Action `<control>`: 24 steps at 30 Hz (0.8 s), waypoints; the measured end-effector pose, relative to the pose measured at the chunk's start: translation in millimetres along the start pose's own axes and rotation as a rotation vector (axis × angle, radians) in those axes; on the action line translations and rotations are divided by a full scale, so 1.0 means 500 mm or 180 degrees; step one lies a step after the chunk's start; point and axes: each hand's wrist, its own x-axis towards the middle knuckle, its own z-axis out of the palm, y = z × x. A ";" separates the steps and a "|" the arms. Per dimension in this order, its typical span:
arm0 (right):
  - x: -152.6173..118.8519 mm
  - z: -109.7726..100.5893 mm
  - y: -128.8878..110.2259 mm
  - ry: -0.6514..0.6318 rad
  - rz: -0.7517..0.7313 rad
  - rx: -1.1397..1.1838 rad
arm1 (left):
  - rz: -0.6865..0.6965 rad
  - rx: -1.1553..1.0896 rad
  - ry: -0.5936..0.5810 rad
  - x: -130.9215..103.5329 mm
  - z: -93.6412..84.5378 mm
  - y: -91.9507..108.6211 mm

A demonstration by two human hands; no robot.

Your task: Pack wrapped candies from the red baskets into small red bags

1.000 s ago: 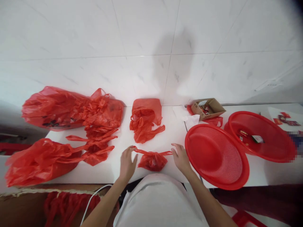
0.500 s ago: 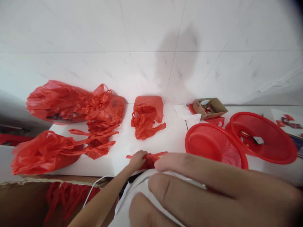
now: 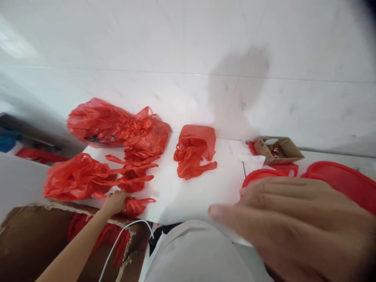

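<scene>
My left hand (image 3: 115,201) is closed on a small red plastic bag (image 3: 135,206) at the front left edge of the white table. The bag's handles stick out to both sides of my fingers. Just beyond it, more small red bags (image 3: 132,180) lie in an overlapping row. Close to the camera, my right hand (image 3: 288,213) hangs slightly blurred over the right side, thumb apart from the fingers and nothing seen in it. It hides much of the near red basket (image 3: 258,174).
Full red bags (image 3: 78,176) stand at the left; another red bag (image 3: 196,150) lies mid-table by the wall. A small cardboard box (image 3: 279,150) and a second red basket (image 3: 343,178) are right. An open carton (image 3: 35,235) with red bags and a white cable (image 3: 117,235) sit below the table edge.
My left hand has carried the small red bag leftward, from the table's front middle to the row of bags. My right hand has moved right, away from the bag. The view has shifted left.
</scene>
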 end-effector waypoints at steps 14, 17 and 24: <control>0.029 0.371 0.170 -0.1460 0.0852 0.0809 | -0.0242 0.0157 0.0545 -0.002 0.011 0.001; 0.050 0.448 0.157 -0.1894 0.0623 0.0955 | -0.0406 -0.0205 0.0546 -0.006 0.022 0.011; 0.107 0.607 0.162 -0.2752 0.0139 0.0845 | -0.0966 -0.1303 0.0901 -0.087 0.013 -0.024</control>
